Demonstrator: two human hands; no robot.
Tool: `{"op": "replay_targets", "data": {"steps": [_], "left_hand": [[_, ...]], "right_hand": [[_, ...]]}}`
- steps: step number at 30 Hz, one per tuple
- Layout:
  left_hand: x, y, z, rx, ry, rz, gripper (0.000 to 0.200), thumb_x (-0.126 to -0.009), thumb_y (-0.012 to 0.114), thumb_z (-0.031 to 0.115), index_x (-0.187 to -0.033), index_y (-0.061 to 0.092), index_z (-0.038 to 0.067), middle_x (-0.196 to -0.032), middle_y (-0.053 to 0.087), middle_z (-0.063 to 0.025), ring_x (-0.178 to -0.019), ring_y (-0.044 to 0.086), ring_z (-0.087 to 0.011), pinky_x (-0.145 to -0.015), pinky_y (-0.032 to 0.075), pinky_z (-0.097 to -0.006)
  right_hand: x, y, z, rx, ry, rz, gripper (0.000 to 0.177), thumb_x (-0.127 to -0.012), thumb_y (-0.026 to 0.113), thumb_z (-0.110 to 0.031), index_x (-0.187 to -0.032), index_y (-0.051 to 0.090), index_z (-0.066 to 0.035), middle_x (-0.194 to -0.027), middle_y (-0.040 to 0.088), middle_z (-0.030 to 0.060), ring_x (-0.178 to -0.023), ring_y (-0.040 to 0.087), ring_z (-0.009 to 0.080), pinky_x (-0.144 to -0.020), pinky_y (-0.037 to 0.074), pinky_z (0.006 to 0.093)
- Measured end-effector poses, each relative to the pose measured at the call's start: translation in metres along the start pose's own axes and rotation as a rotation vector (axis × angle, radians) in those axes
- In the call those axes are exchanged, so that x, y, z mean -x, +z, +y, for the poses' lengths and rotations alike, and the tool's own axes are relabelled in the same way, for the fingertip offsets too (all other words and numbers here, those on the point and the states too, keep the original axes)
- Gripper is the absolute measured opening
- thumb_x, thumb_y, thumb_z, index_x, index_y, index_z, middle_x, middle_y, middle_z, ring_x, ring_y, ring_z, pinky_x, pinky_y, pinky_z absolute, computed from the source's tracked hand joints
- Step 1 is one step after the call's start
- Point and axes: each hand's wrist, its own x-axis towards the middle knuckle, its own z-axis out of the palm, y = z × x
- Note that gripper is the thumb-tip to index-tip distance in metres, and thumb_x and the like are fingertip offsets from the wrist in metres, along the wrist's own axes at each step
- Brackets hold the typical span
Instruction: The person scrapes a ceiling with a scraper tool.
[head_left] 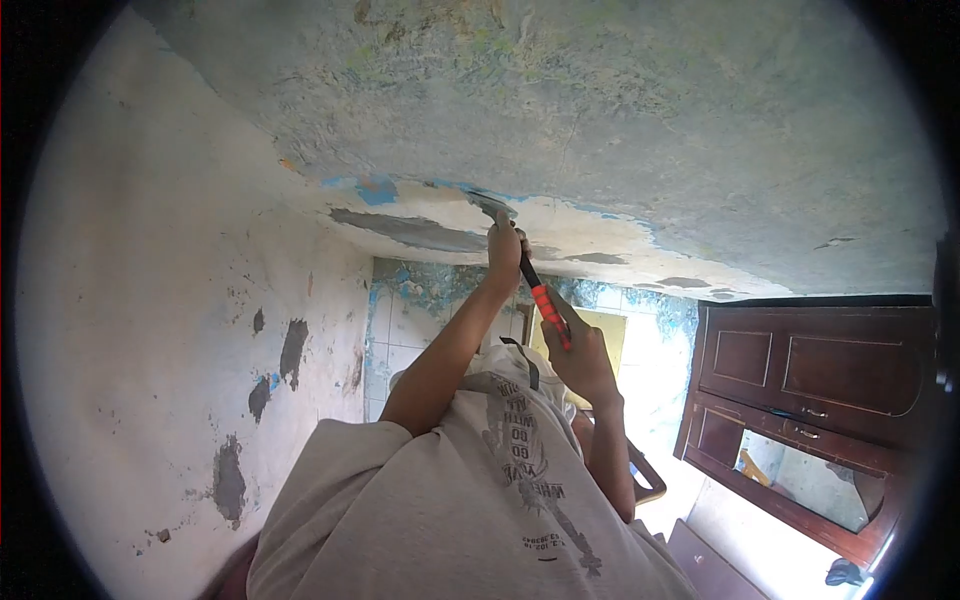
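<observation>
A long-handled scraper (528, 270) with a black shaft and a red-and-black grip slants up to the wall in front of me. Its flat metal blade (488, 202) lies against the wall where the whitish paint meets bare grey plaster. My left hand (505, 245) is closed round the shaft just below the blade. Lower down, my right hand (583, 358) is wrapped round the red-and-black grip. Along the paint's ragged edge, traces of blue paint (376, 190) show. A dark grey bare patch (410, 230) lies left of the blade.
The left wall (180, 300) has several grey patches where paint is gone. A dark wooden cabinet (800, 360) with a mirror or glass panel (805, 480) stands to the right. A curved wooden piece, perhaps a chair (648, 475), is beside my right arm.
</observation>
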Motion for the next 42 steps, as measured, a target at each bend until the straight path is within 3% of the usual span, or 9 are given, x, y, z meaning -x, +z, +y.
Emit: {"op": "replay_targets", "data": {"steps": [7,10,14,17,21,27,33,39,42], "left_hand": [[0.056,0.013,0.004,-0.463,0.241,-0.193,0.041,-0.104,0.044,0.045,-0.094,0.047,0.005,-0.07,0.057,-0.0045,-0.057,0.055,-0.0146,-0.054,0.046,-0.0306],[0.105,0.011,0.02,-0.712,0.353,-0.514,0.05,-0.104,0.044,0.049,-0.114,0.053,0.001,-0.093,0.064,-0.0082,-0.087,0.063,-0.0171,-0.078,0.05,-0.0309],[0.171,-0.008,0.033,-0.775,0.157,-0.647,0.054,-0.106,0.041,0.046,-0.136,0.045,0.001,-0.122,0.059,-0.012,-0.116,0.058,-0.02,-0.096,0.047,-0.0337],[0.177,-0.065,-0.002,-0.74,-0.017,-0.732,0.055,-0.106,0.043,0.044,-0.142,0.039,0.003,-0.138,0.05,-0.0131,-0.125,0.053,-0.0233,-0.102,0.045,-0.0356],[0.219,-0.103,-0.026,-0.983,0.027,-0.785,0.049,-0.105,0.05,0.036,-0.138,0.043,0.0,-0.13,0.057,-0.0142,-0.12,0.057,-0.0233,-0.1,0.047,-0.0354],[0.237,-0.118,-0.033,-0.864,-0.199,-0.798,0.033,-0.106,0.045,0.029,-0.125,0.048,0.002,-0.091,0.058,-0.0049,-0.075,0.057,-0.0119,-0.073,0.05,-0.0295],[0.246,-0.129,-0.007,-1.046,0.077,-0.799,0.028,-0.106,0.047,0.03,-0.112,0.052,0.003,-0.073,0.05,-0.0008,-0.06,0.043,-0.0098,-0.056,0.04,-0.028],[0.248,-0.17,0.056,-1.248,0.37,-0.788,0.028,-0.103,0.053,0.024,-0.112,0.052,-0.003,-0.066,0.056,-0.0117,-0.056,0.051,-0.0165,-0.055,0.041,-0.0347],[0.25,-0.197,0.097,-1.259,0.439,-0.793,0.026,-0.103,0.053,0.024,-0.107,0.052,-0.002,-0.065,0.055,-0.0098,-0.055,0.052,-0.0171,-0.055,0.042,-0.0343]], "right_hand": [[0.008,-0.005,0.038,-0.049,-0.105,0.021,0.048,-0.099,0.059,-0.017,-0.144,0.046,-0.004,-0.07,0.063,0.0112,-0.055,0.062,0.0148,-0.05,0.048,0.0311],[0.012,-0.006,0.036,-0.315,0.04,0.036,0.044,-0.102,0.056,-0.02,-0.142,0.046,-0.002,-0.076,0.061,0.0086,-0.054,0.059,0.0107,-0.047,0.046,0.0279],[0.02,-0.003,0.045,-0.696,0.019,0.193,0.038,-0.106,0.048,-0.023,-0.137,0.045,-0.003,-0.069,0.047,-0.0005,-0.052,0.043,0.0046,-0.045,0.036,0.0226],[0.024,0.004,0.059,-0.932,0.027,0.278,0.028,-0.106,0.05,-0.029,-0.119,0.049,-0.004,-0.07,0.048,-0.0018,-0.053,0.044,0.0059,-0.046,0.036,0.0238],[0.021,0.018,0.069,-1.267,0.12,0.389,0.023,-0.106,0.049,-0.031,-0.109,0.048,-0.009,-0.073,0.05,0.0006,-0.053,0.048,0.0092,-0.048,0.041,0.0253],[0.036,0.026,0.078,-1.342,0.164,0.441,0.027,-0.105,0.048,-0.031,-0.11,0.05,-0.005,-0.077,0.056,0.0056,-0.064,0.059,0.0167,-0.061,0.052,0.0324],[0.044,0.033,0.072,-1.28,0.142,0.553,0.04,-0.106,0.042,-0.038,-0.112,0.055,0.0,-0.082,0.058,0.009,-0.07,0.062,0.0196,-0.071,0.056,0.0369],[0.026,0.077,0.03,-1.459,0.029,0.671,0.044,-0.105,0.046,-0.042,-0.121,0.053,-0.001,-0.082,0.058,0.0066,-0.068,0.058,0.0177,-0.066,0.05,0.0326],[0.01,0.113,0.008,-1.537,0.04,0.671,0.048,-0.105,0.044,-0.044,-0.123,0.053,-0.001,-0.081,0.058,0.0064,-0.066,0.056,0.0159,-0.063,0.05,0.0312]]}}
